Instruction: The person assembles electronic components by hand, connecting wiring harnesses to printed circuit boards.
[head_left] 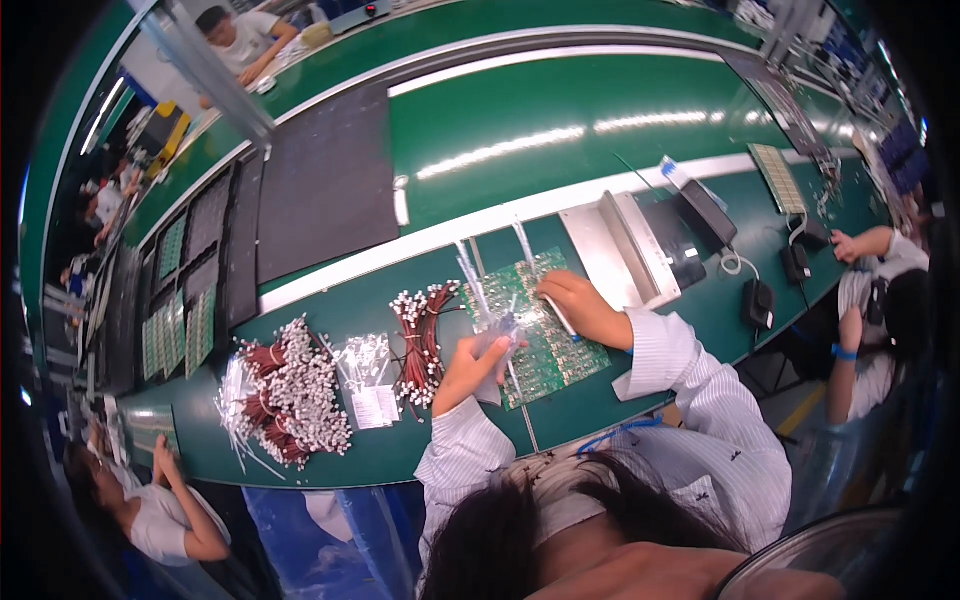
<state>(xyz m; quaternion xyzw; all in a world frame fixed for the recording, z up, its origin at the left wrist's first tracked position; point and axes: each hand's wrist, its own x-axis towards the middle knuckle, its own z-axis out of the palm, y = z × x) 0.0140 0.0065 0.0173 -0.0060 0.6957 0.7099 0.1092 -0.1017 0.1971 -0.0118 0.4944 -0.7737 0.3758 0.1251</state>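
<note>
Two hands work over one green circuit board [572,372]: the left hand [468,368] pinches clear plastic [503,328], the right hand [590,308] grips a white stick [561,316]. Board handwork seems under way, calling for steady fingers next. Bundled wires [418,340] lie at nine o'clock on the bench [390,455], a co-worker [243,45] at eleven.

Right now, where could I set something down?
The green surface beyond the white rail, right of the dark mat, looks bare; so does tabletop between the metal bracket and lower black adapter. Crowded: circuit boards near the left hand and right hand, wire bundles leftward.
</note>
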